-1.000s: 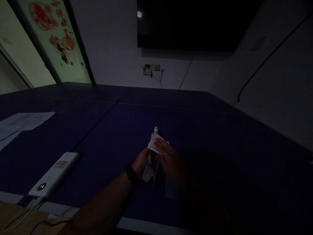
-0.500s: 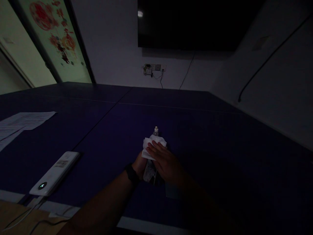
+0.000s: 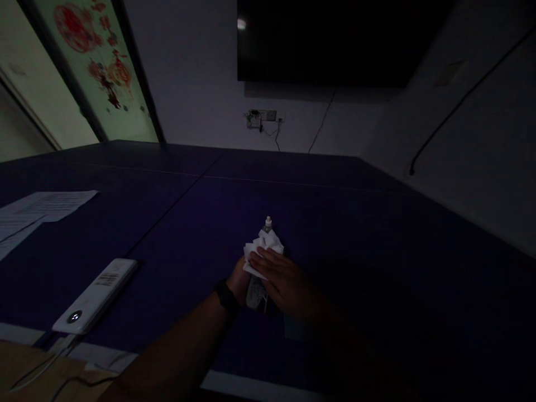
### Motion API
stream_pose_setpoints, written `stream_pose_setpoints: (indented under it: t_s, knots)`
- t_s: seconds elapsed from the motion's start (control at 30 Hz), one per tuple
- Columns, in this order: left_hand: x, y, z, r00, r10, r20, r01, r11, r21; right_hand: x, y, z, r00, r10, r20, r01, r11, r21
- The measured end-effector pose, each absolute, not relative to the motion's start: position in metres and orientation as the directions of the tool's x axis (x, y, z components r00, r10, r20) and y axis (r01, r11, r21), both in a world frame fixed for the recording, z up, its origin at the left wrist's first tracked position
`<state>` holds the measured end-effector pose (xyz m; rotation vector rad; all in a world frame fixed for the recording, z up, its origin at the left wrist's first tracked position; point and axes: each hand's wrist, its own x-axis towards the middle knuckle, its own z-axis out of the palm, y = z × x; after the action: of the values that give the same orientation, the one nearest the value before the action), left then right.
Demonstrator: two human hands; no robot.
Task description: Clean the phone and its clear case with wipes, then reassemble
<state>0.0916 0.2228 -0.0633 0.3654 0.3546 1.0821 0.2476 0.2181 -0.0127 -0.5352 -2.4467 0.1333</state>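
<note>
In the head view, my left hand [image 3: 239, 279], with a black watch on its wrist, is closed round a flat, dark, glossy slab that looks like a phone [image 3: 255, 294]. Most of its fingers are hidden behind the slab and the tissue. A crumpled white tissue [image 3: 268, 241] covers the upper part of the phone. My right hand [image 3: 282, 276] presses the tissue down on it, fingers close together and stretched across. Just beyond the tissue rises a small clear bottle with a white cap [image 3: 268, 223], its lower part hidden.
A white power bank [image 3: 96, 296] with a lit display and cables lies at the left on the dark blue table [image 3: 188, 223]. Printed sheets [image 3: 46, 206] lie farther back. A dim bluish flat item [image 3: 295, 328] sits below my right hand. A screen [image 3: 335, 44] hangs on the wall.
My right hand has slid slightly down along the phone, and the tissue has bunched into a more pointed shape. The left hand stays almost in place.
</note>
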Motion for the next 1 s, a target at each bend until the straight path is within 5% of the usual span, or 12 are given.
stream_pose_setpoints:
  t_s: [0.17,0.37,0.57,0.83,1.0]
  knots:
    - [0.088,0.215,-0.047,0.456,0.866,-0.207,-0.773,0.5,0.389,0.256,0.22,-0.009,-0.711,0.35,0.61,0.275,0.937,-0.217]
    - [0.095,0.221,-0.031,0.384,0.912,-0.144,-0.819,0.408,0.403,0.262,0.227,-0.016,-0.556,0.416,0.72,0.359,0.901,-0.244]
    - [0.093,0.22,-0.028,0.427,0.893,-0.139,-0.788,0.443,0.427,0.261,0.234,-0.023,-0.279,0.646,0.71,0.468,0.737,-0.487]
    - [0.095,0.221,-0.022,0.351,0.923,-0.156,-0.826,0.383,0.414,0.26,0.236,-0.02,-0.238,0.676,0.698,0.374,0.727,-0.576]
    - [0.098,0.22,-0.018,0.398,0.908,-0.13,-0.813,0.415,0.409,0.259,0.234,-0.022,0.07,0.877,0.476,0.386,0.416,-0.823]
